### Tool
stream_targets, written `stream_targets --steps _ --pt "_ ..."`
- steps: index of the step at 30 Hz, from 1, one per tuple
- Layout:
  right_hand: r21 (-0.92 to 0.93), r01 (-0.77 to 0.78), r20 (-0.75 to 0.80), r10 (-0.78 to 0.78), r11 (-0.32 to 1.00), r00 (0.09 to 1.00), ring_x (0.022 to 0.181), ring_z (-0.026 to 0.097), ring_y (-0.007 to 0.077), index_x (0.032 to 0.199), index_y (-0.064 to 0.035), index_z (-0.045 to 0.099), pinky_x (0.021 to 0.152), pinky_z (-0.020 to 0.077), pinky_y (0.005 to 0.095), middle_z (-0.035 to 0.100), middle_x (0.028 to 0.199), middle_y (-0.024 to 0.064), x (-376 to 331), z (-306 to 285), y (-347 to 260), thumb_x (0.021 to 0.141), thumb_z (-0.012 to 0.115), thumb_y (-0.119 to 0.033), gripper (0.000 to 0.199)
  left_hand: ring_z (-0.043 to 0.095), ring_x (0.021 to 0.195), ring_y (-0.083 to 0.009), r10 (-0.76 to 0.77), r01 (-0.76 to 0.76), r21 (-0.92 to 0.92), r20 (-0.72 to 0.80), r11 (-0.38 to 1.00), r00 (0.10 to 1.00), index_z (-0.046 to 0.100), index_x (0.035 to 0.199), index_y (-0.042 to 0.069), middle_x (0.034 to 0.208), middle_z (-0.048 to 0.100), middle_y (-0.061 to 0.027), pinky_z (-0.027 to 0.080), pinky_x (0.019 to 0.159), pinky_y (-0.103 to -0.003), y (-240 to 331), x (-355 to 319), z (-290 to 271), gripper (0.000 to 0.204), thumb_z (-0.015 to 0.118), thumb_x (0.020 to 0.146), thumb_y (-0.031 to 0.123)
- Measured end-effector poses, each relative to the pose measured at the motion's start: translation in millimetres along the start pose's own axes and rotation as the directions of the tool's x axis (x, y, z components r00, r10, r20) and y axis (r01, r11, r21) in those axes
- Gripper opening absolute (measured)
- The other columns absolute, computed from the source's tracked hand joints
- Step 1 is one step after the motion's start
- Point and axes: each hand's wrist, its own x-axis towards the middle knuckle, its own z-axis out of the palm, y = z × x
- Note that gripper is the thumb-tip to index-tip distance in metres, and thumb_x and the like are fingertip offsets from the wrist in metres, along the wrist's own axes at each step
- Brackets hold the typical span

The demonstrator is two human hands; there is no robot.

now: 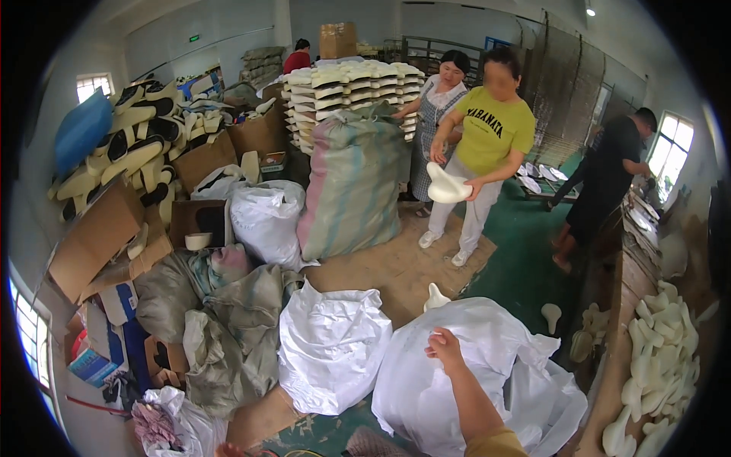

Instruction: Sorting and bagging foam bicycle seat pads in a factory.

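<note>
My right hand [444,346] reaches out over a large white sack [426,388], fingers apart and nothing in them. Whether it touches the plastic I cannot tell. Just beyond the sack, the tip of a cream saddle-shaped piece [435,297] shows. Only a sliver of my left hand [227,451] enters at the lower edge, its fingers mostly cut off. Another white sack [331,346] stands between my hands, farther out. Across from me, a person in a yellow-green shirt [495,126] holds a cream bicycle saddle-shaped piece [448,185] in their hands.
A tall striped woven sack [354,186] stands before stacked cream saddle pieces [346,80]. Cardboard boxes [99,240] and grey sacks [236,327] crowd the left. More saddle pieces [662,350] are heaped at right. A person in an apron [442,99] and one in black [613,171] stand farther off.
</note>
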Motion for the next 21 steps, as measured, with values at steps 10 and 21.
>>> stream_targets --steps 10,21 --pt "0.543 0.034 -0.255 0.126 0.839 0.959 0.082 0.051 0.0223 0.119 -0.0101 0.042 0.07 0.0485 0.0376 0.047 0.107 0.0099 188.8 -11.8 -45.3 0.078 0.064 -0.041 0.056 0.032 0.042 -0.0174 -0.334 0.369 0.08 -0.282 0.926 0.9 0.04 0.06 0.012 0.05 0.031 -0.0036 0.031 0.041 -0.031 8.2 34.4 108.4 0.032 0.037 0.09 0.024" --pt "0.668 0.254 -0.541 0.221 0.7 0.811 0.076 0.055 0.0181 0.12 -0.0078 0.045 0.057 0.0472 0.0351 0.056 0.103 0.0066 390.5 -42.5 -112.0 0.079 0.063 -0.041 0.056 0.052 0.082 -0.0227 -0.381 0.02 0.839 0.225 0.543 0.897 0.045 0.119 0.001 0.106 0.053 -0.0118 0.046 0.066 -0.034 -47.0 264.8 325.8 0.039 0.054 0.083 0.013"
